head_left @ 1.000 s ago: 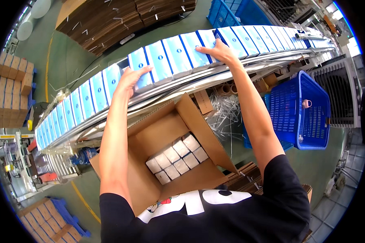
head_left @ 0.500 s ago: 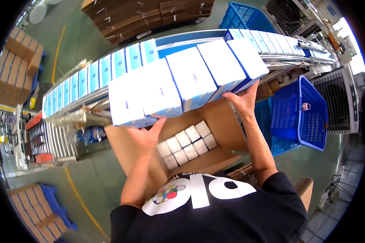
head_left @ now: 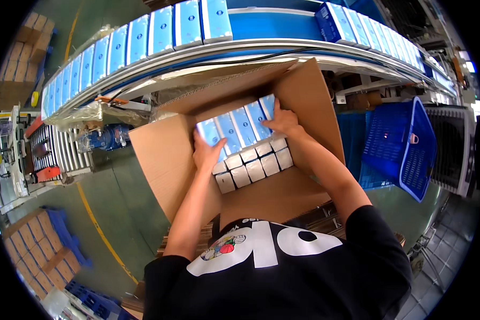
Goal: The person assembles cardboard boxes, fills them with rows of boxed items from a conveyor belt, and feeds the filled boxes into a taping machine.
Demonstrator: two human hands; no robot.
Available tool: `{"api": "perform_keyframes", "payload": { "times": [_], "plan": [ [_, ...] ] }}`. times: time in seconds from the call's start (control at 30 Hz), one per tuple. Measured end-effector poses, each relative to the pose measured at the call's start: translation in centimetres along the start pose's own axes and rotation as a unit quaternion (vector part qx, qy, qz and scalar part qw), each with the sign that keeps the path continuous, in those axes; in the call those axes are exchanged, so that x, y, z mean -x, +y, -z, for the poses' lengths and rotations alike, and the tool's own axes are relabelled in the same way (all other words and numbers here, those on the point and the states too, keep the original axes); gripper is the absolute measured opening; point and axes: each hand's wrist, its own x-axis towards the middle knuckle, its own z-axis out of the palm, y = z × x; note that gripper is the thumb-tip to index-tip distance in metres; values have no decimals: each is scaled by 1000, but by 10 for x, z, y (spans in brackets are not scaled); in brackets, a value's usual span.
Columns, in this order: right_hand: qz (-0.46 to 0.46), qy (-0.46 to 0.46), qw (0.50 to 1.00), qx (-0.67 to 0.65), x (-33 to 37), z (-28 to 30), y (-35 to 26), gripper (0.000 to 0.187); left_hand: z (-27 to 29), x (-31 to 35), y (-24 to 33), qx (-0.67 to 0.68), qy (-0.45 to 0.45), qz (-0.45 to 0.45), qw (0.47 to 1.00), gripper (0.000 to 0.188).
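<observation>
One row of blue-and-white packs [head_left: 239, 129], set side by side, is held inside an open brown carton [head_left: 163, 157], in its far part. The row's left end is gripped by the left hand [head_left: 207, 153], fingers partly spread around the end and thumb laid on the blue faces; the right end is gripped likewise by the right hand [head_left: 284, 120], thumb and fingers parted by the width of the end pack. Two lines of white-ended packs [head_left: 255, 169] are seated in the carton, nearer the wearer. Beyond the carton, a conveyor [head_left: 274, 26] with blue belt is occupied by further upright packs [head_left: 161, 31] in two groups, left and right. A blue basket [head_left: 392, 146] is placed at right.
</observation>
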Motion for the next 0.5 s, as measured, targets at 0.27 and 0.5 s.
{"api": "perform_keyframes", "payload": {
  "times": [0.27,0.5],
  "plan": [
    [108,-94,965,221,-151,-106,38,46,-72,-125,-28,-252,-473,56,842,87],
    [217,-319,895,-223,-49,61,-47,48,7,-75,72,-38,-446,47,893,58]
  ]
}}
